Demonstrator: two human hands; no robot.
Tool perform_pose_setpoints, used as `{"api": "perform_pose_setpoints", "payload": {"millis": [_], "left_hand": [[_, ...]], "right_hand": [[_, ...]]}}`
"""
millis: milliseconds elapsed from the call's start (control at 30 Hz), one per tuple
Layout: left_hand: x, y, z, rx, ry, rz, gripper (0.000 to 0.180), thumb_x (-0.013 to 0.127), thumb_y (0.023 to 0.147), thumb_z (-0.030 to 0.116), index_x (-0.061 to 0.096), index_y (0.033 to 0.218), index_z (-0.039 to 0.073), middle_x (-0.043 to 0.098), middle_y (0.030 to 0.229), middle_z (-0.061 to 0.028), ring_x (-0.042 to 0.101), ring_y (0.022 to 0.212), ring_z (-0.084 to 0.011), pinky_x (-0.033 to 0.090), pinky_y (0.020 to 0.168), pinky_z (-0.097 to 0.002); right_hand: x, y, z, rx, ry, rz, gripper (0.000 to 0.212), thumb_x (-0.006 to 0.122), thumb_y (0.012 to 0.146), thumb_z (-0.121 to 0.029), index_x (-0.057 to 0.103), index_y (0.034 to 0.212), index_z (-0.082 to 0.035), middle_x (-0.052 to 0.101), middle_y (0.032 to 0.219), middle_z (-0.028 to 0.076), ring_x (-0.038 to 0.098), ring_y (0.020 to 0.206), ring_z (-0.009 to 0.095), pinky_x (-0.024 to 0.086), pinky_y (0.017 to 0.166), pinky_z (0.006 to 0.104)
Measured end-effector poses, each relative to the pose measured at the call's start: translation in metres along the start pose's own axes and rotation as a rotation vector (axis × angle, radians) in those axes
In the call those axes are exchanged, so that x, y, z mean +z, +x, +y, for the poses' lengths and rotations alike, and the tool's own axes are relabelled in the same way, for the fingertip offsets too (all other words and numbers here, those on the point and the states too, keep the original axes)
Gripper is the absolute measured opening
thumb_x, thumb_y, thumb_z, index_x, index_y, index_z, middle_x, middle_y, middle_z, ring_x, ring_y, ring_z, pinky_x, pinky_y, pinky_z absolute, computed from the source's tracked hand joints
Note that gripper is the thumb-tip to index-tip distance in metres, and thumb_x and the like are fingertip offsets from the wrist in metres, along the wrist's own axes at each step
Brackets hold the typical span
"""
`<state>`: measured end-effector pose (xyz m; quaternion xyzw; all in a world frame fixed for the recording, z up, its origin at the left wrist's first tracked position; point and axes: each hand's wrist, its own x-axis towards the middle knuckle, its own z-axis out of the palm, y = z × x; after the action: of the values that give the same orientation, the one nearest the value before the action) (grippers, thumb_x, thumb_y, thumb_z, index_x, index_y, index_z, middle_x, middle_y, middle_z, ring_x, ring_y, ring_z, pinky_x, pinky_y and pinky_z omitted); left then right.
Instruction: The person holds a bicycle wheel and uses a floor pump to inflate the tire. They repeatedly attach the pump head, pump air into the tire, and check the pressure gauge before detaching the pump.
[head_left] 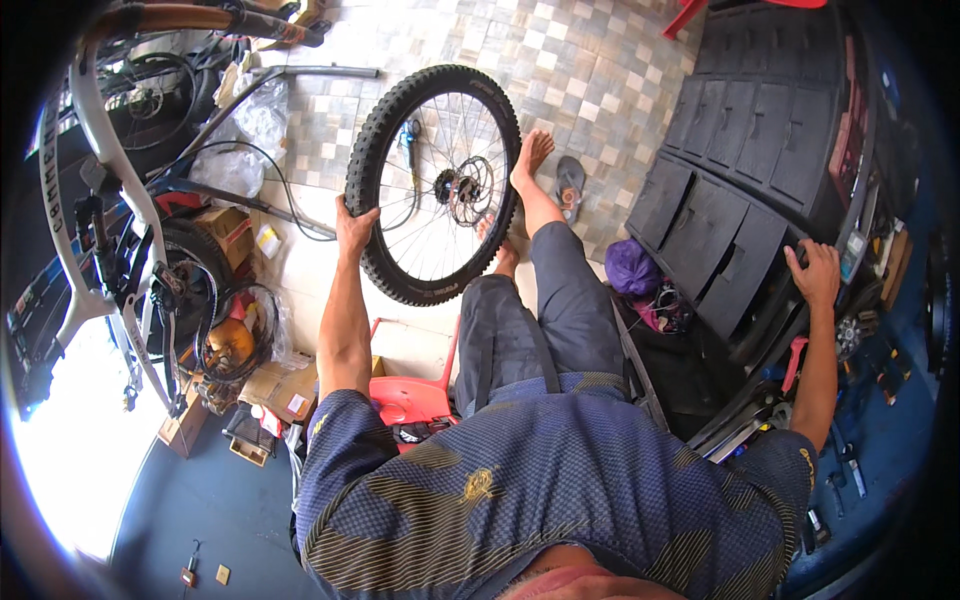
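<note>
A bicycle wheel (378,130) with a knobby black tyre stands near the middle. My left hand (356,228) grips the tyre at its left side, fingers wrapped over the tread. A disc brake rotor (481,192) and a black cassette (443,186) sit at its hub. Through the spokes shows a blue-and-black tool (407,145) on the floor. Out to the right, my right hand (818,272) rests on the edge of the black drawer cabinet (740,255), fingers spread, nothing seen in them. One drawer there is pulled out. My bare feet are beside the wheel.
At left, a pale bicycle frame (103,170) stands among cables, plastic bags (262,112) and cardboard boxes (277,388). Behind the wheel lies tiled floor, with a sandal (569,185) on it. A red plastic stool (412,400) and a purple bundle (631,267) are close to my legs.
</note>
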<state>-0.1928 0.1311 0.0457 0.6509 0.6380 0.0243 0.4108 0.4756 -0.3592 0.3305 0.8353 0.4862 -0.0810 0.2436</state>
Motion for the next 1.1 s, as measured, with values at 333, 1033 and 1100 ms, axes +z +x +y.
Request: {"api": "perform_pose_setpoints", "payload": {"millis": [333, 1033, 1100], "left_hand": [[-0.011, 0.046, -0.024, -0.114, -0.064, -0.064, 0.074, 0.082, 0.069, 0.021, 0.047, 0.131, 0.0, 0.067, 0.103, -0.0226, 0.066, 0.091, -0.033, 0.054, 0.083, -0.0421], [0.045, 0.031, 0.175, 0.126, 0.366, -0.195, 0.091, 0.08, 0.07, 0.052, 0.054, 0.135, -0.005, 0.069, 0.116, -0.0323, 0.068, 0.109, -0.0434, 0.053, 0.093, -0.0457], [0.043, 0.016, 0.164, 0.146, 0.308, -0.207, 0.092, 0.081, 0.068, 0.05, 0.053, 0.136, -0.005, 0.069, 0.116, -0.0315, 0.069, 0.108, -0.0422, 0.053, 0.093, -0.0442]], "right_hand": [[0.011, 0.009, 0.006, -0.052, 0.08, 0.031, 0.037, 0.069, 0.093, -0.041, 0.069, 0.1, -0.005, 0.068, 0.087, 0.012, 0.061, 0.09, 0.032, 0.044, 0.096, 0.0438], [0.021, -0.004, 0.017, 0.08, 0.11, 0.01, 0.054, 0.057, 0.092, -0.064, 0.073, 0.113, -0.017, 0.072, 0.098, 0.01, 0.064, 0.102, 0.03, 0.045, 0.096, 0.0426], [0.019, -0.004, 0.011, 0.026, 0.11, 0.144, 0.042, 0.067, 0.092, -0.049, 0.069, 0.104, -0.009, 0.064, 0.085, 0.012, 0.06, 0.09, 0.033, 0.046, 0.087, 0.0427]]}}
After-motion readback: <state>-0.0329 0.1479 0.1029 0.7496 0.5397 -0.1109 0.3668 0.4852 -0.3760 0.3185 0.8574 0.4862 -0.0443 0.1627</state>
